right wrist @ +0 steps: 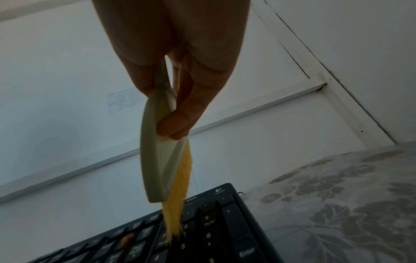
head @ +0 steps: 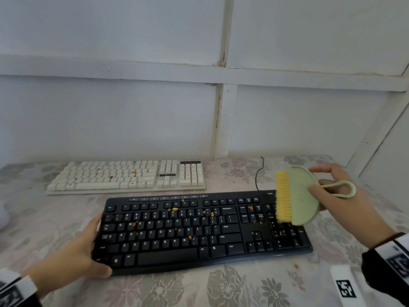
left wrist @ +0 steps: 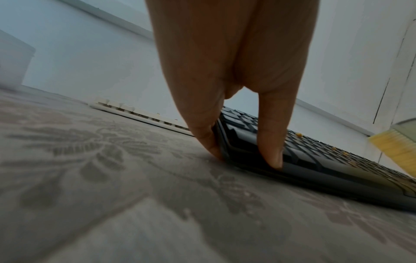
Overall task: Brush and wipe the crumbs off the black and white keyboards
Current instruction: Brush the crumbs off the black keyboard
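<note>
black keyboard (head: pixel 199 231): lying on the floral tabletop (head: pixel 243 289), nearest the person, orange crumbs (head: pixel 174 209) sitting across its keys, one crumb (head: pixel 296 266) lying off it on the cloth at front right.
white keyboard (head: pixel 126 177): lying just behind the black one, nearer the wall, apart from it, a few crumbs sitting on its keys.
left hand (head: pixel 77 255): holding the black keyboard's left end; thumb resting on the front left corner, fingers (left wrist: pixel 209 135) lying close together and pressing against the left edge down at the cloth.
right hand (head: pixel 338 193): gripping a brush (head: pixel 296 196) over the numpad end; thumb lying on the pale green body, fingers (right wrist: pixel 178 122) curling against its back, pinching it.
brush: yellow bristles (head: pixel 282 196) pointing left and down, tips touching the numpad keys in the right wrist view; green loop handle (head: pixel 338 189) lying over the back of the hand.
cable (head: pixel 259 173): black, running on the cloth behind the black keyboard's right end.
tag (head: pixel 346 289): printed marker card lying on the tabletop at front right.
</note>
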Action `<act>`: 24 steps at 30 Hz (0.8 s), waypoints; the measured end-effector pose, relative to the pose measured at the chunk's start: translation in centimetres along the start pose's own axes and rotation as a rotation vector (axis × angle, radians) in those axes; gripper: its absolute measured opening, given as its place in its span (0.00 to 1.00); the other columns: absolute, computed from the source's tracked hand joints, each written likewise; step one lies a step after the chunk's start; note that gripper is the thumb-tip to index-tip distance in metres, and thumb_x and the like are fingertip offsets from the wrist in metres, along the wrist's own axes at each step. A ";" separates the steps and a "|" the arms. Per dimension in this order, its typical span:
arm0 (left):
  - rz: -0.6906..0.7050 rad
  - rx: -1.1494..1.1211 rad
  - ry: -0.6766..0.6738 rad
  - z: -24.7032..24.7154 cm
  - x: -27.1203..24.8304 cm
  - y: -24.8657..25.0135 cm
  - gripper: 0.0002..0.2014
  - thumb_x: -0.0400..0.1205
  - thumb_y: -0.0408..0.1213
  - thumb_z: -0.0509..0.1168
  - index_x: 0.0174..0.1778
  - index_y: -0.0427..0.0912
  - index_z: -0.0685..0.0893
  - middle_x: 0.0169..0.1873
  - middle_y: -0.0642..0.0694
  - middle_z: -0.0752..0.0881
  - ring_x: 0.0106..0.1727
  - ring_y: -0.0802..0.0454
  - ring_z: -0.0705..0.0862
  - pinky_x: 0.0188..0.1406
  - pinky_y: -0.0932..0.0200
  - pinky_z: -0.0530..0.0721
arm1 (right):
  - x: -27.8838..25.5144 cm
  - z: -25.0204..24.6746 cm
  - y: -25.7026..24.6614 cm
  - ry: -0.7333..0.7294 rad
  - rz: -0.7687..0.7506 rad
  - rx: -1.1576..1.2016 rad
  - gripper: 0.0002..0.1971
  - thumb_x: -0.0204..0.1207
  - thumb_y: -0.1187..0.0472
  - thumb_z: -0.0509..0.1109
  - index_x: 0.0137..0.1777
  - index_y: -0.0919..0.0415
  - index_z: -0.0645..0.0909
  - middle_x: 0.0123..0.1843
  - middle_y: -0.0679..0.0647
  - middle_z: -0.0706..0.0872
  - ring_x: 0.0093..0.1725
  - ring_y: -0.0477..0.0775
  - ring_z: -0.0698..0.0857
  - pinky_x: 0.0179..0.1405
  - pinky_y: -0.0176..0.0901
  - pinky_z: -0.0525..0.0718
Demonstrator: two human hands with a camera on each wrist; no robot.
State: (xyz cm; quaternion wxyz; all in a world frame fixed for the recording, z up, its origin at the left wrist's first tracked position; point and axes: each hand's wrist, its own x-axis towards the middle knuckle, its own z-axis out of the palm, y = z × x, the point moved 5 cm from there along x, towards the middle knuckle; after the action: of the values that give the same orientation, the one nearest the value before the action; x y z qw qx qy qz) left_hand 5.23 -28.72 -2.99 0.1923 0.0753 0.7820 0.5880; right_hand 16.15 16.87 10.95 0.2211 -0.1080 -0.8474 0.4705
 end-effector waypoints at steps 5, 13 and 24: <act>-0.002 -0.008 -0.005 0.0 -0.1 0.0 0.58 0.40 0.26 0.78 0.59 0.74 0.63 0.56 0.45 0.85 0.53 0.50 0.88 0.47 0.53 0.84 | -0.4 1.4 0.2 -0.095 0.012 -0.089 0.13 0.77 0.69 0.67 0.51 0.47 0.79 0.35 0.53 0.89 0.33 0.51 0.87 0.27 0.41 0.86; -0.005 -0.015 -0.002 0.0 0.1 0.0 0.57 0.39 0.26 0.78 0.59 0.74 0.63 0.56 0.45 0.84 0.54 0.49 0.87 0.47 0.54 0.84 | -2.6 1.5 0.5 -0.353 0.113 -0.134 0.13 0.76 0.70 0.67 0.43 0.48 0.82 0.26 0.51 0.83 0.25 0.46 0.79 0.23 0.34 0.78; 0.003 -0.021 -0.004 0.1 -0.1 0.0 0.57 0.38 0.25 0.77 0.58 0.74 0.63 0.56 0.45 0.84 0.54 0.49 0.87 0.49 0.52 0.83 | 0.3 1.1 -0.1 -0.075 0.008 -0.091 0.13 0.77 0.67 0.67 0.50 0.45 0.79 0.38 0.56 0.88 0.35 0.53 0.87 0.31 0.42 0.85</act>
State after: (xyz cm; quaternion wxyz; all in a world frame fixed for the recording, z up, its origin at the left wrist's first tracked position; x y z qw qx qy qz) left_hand 5.31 -28.64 -2.98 0.1938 0.0755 0.7753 0.5964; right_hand 15.37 16.07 10.61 0.1820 -0.1033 -0.8753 0.4359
